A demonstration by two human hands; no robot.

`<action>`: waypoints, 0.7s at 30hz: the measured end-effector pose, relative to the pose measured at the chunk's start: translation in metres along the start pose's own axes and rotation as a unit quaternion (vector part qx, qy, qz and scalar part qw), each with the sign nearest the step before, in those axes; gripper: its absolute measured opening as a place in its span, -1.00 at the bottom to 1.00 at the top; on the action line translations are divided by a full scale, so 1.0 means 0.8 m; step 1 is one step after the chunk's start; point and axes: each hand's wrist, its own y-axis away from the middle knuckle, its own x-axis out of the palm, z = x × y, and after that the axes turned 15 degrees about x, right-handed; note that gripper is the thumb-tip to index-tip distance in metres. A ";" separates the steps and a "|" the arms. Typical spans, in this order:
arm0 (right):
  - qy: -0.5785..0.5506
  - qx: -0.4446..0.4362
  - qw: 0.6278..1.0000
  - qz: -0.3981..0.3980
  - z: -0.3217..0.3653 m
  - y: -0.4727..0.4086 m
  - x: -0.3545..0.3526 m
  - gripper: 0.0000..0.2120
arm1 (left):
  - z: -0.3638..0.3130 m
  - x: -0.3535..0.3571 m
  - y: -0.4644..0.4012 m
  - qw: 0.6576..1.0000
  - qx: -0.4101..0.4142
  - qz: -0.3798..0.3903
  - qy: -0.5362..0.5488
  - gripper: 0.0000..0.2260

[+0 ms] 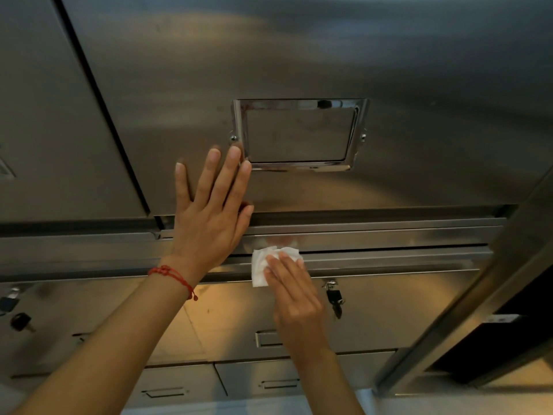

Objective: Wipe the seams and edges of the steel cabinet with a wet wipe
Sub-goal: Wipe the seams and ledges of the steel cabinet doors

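The steel cabinet (299, 49) fills the view, with an upper door above a horizontal seam of ledges (389, 232). My left hand (209, 211) lies flat on the door's lower edge, fingers straight and spread, a red string bracelet on the wrist. My right hand (294, 298) presses a white wet wipe (263, 265) against the ledge just below the seam, fingers straight on top of it. The wipe is crumpled and partly hidden under my fingers.
A chrome label frame (299, 134) sits on the door right of my left fingertips. A vertical door seam (101, 106) runs at the left. Below are a small padlock with keys (333, 298), another lock and key (21, 322), and drawers with recessed pulls (269, 338).
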 end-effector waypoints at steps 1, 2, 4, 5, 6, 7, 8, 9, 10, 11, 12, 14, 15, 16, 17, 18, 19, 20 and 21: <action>0.006 0.002 1.000 0.001 -0.006 0.000 -0.003 -0.77 | 0.000 0.000 0.000 1.000 -0.001 0.000 0.000 -0.42; 0.013 0.007 1.000 -0.006 -0.012 -0.001 -0.006 -0.77 | 0.000 -0.001 0.000 1.000 -0.001 0.000 0.001 -0.42; 0.019 0.021 0.999 -0.027 -0.017 0.000 -0.011 -0.74 | -0.001 -0.001 0.000 1.000 -0.001 0.000 0.002 -0.43; 0.017 0.026 0.999 -0.032 -0.016 0.000 -0.011 -0.69 | -0.001 -0.001 0.000 1.000 0.000 0.000 0.003 -0.43; 0.012 0.026 0.999 -0.032 -0.011 -0.001 -0.008 -0.65 | -0.001 -0.001 0.000 1.000 0.000 0.001 0.004 -0.43; 0.005 0.022 0.999 -0.030 -0.004 -0.002 -0.005 -0.65 | -0.001 -0.001 0.000 1.000 -0.001 0.003 0.004 -0.42; -0.003 0.014 1.000 -0.027 0.003 -0.002 -0.001 -0.71 | 0.000 -0.001 0.000 1.000 -0.002 0.004 0.003 -0.42; -0.011 0.007 1.000 -0.023 0.008 -0.002 0.003 -0.78 | 0.000 -0.001 0.000 1.000 -0.002 0.005 0.001 -0.42; -0.018 0.003 1.000 -0.018 0.010 -0.003 0.004 -0.80 | 0.000 -0.001 0.000 1.000 -0.003 0.006 0.000 -0.42; -0.022 -0.003 1.000 -0.012 0.008 -0.004 0.003 -0.80 | 0.000 -0.001 0.000 1.000 -0.003 0.006 -0.001 -0.43; -0.022 -0.007 1.000 -0.011 0.002 -0.006 0.001 -0.79 | 0.000 -0.001 0.000 1.000 -0.003 0.007 -0.001 -0.43; -0.009 -0.002 1.000 -0.019 -0.009 -0.005 -0.006 -0.78 | -0.001 0.000 0.000 1.000 -0.002 0.006 -0.001 -0.43; 0.000 0.006 1.000 -0.025 -0.013 -0.004 -0.009 -0.78 | -0.001 0.000 0.000 1.000 -0.002 0.004 -0.002 -0.43; 0.007 0.014 0.999 -0.029 -0.013 -0.003 -0.010 -0.78 | -0.001 0.000 0.001 1.000 -0.002 0.003 -0.003 -0.43; 0.011 0.018 0.999 -0.032 -0.011 -0.002 -0.009 -0.78 | -0.001 0.001 0.001 1.000 -0.002 0.003 -0.004 -0.43; 0.009 0.017 0.999 -0.031 -0.005 -0.002 -0.005 -0.78 | -0.001 0.001 0.000 1.000 -0.003 0.004 -0.005 -0.42; 0.002 0.013 1.000 -0.024 0.002 -0.002 -0.001 -0.79 | -0.001 0.001 0.000 1.000 -0.004 0.005 -0.004 -0.42; -0.009 0.006 1.000 -0.015 0.009 -0.003 0.003 -0.80 | -0.001 0.000 0.000 1.000 -0.004 0.005 -0.003 -0.42; -0.022 0.000 1.000 -0.009 0.013 -0.005 0.005 -0.80 | -0.001 0.000 0.000 1.000 -0.004 0.005 -0.002 -0.41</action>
